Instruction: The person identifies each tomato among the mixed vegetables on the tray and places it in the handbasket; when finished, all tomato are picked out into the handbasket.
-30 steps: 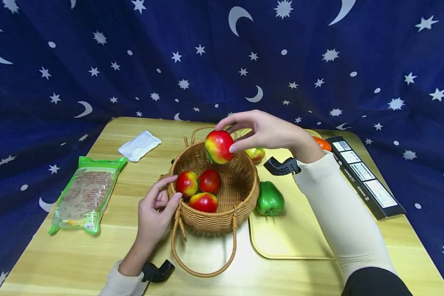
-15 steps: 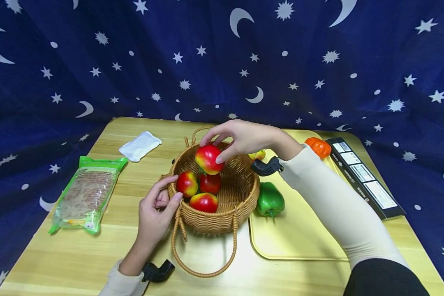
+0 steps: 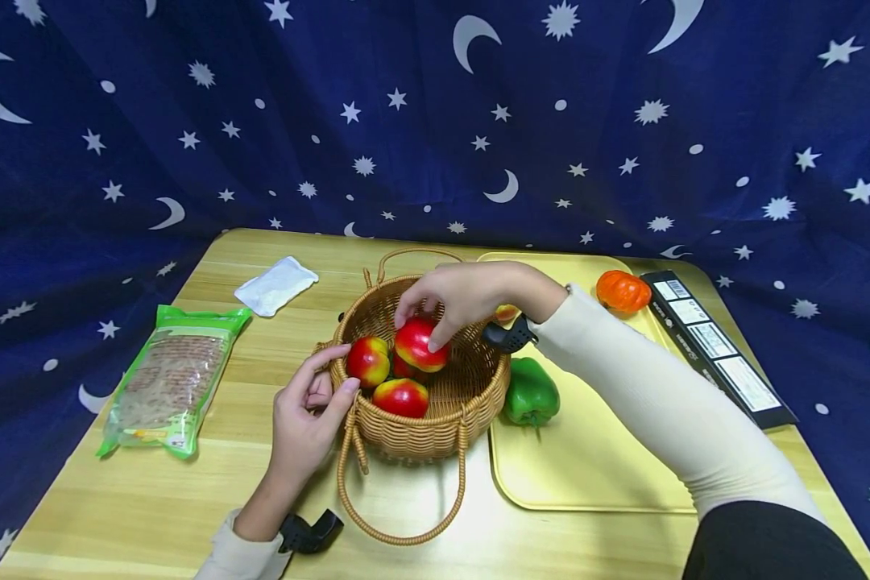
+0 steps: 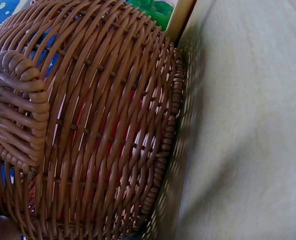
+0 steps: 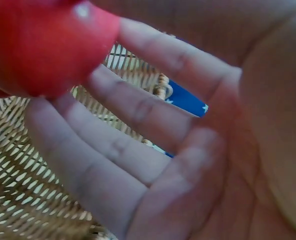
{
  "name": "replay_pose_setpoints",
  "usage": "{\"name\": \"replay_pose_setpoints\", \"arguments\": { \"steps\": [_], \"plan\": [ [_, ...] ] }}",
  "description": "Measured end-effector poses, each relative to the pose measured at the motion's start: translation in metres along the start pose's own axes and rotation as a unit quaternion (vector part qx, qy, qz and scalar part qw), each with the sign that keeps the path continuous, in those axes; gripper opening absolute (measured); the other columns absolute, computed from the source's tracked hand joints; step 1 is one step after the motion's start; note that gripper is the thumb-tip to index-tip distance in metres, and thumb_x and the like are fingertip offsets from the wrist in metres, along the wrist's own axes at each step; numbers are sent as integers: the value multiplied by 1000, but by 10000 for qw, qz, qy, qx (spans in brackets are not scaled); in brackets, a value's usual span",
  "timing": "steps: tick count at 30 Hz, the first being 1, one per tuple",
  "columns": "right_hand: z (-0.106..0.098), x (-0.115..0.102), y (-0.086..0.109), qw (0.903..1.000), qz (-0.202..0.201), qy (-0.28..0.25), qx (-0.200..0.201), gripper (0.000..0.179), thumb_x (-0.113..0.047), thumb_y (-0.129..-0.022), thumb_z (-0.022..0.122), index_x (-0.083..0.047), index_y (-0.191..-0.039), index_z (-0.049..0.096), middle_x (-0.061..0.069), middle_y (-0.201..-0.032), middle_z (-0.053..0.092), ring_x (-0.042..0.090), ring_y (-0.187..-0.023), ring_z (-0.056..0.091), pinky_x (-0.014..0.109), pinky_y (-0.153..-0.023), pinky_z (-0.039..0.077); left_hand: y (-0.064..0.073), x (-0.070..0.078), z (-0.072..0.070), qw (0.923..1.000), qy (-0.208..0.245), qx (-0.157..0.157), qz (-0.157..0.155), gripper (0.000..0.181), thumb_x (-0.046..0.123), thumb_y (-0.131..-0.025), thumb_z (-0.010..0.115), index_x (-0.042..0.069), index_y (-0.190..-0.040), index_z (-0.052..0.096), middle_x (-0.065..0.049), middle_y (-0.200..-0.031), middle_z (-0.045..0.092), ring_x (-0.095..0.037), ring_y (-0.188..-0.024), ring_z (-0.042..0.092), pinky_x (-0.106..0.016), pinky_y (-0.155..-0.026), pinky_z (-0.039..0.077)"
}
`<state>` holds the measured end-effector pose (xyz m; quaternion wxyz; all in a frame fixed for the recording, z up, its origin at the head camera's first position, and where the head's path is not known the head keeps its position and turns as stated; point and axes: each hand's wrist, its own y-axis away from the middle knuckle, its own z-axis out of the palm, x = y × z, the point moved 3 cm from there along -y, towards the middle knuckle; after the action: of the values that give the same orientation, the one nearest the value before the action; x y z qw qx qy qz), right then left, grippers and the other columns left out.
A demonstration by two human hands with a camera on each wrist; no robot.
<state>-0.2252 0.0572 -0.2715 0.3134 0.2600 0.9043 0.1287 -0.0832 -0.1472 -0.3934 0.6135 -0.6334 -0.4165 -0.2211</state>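
A round red-and-yellow fruit (image 3: pixel 415 345) is pinched between the thumb and fingers of my right hand (image 3: pixel 473 292), inside the wicker basket (image 3: pixel 413 435). In the right wrist view the fruit (image 5: pixel 43 45) shows plain red against the fingertips. Below and beside it lie another red-and-yellow fruit (image 3: pixel 367 361), one with a yellow top (image 3: pixel 400 398) and a darker red one, mostly hidden. My left hand (image 3: pixel 304 419) grips the basket's left rim with thumb and index finger. The left wrist view shows the basket's woven side (image 4: pixel 103 120), with red visible through gaps.
Right of the basket, a yellow tray (image 3: pixel 587 451) bears a green bell pepper (image 3: pixel 532 392), an orange pumpkin (image 3: pixel 623 292) and a partly hidden fruit (image 3: pixel 506 312). A black box (image 3: pixel 718 346) lies beyond. Leftward are a green-edged food pack (image 3: pixel 170 383) and a white packet (image 3: pixel 276 286).
My right hand has lowered the red-and-yellow fruit from above the basket down among the others, now covering most of the darker red one. The left hand stays on the rim.
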Motion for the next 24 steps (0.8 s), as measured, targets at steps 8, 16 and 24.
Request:
{"name": "replay_pose_setpoints", "arguments": {
  "steps": [8,16,24],
  "plan": [
    [7,1,-2,9988,61,-155,-457,41,-19,-85,85,-22,-121,67,-3,-126,61,23,-115,60,38,-99,47,0,1,-1,10000,-7,5,18,47,-10,-82,75,3,-127,67,-6,-62,28,-16,-56,28,-25,-51,21],
    [9,4,1,9985,108,-415,-352,44,-15,-85,84,-13,-124,65,6,-132,61,28,-117,63,38,-95,50,-1,1,-1,10000,-5,22,70,48,-11,-82,75,2,-127,67,-5,-62,28,-15,-57,28,-26,-52,21],
    [-1,5,17,9972,-284,-538,440,34,-21,-89,81,-17,-120,67,-1,-121,67,20,-111,65,38,-95,52,0,0,0,10000,7,15,87,47,-11,-82,75,1,-127,67,-5,-62,28,-15,-57,27,-27,-51,21]
  ]
}}
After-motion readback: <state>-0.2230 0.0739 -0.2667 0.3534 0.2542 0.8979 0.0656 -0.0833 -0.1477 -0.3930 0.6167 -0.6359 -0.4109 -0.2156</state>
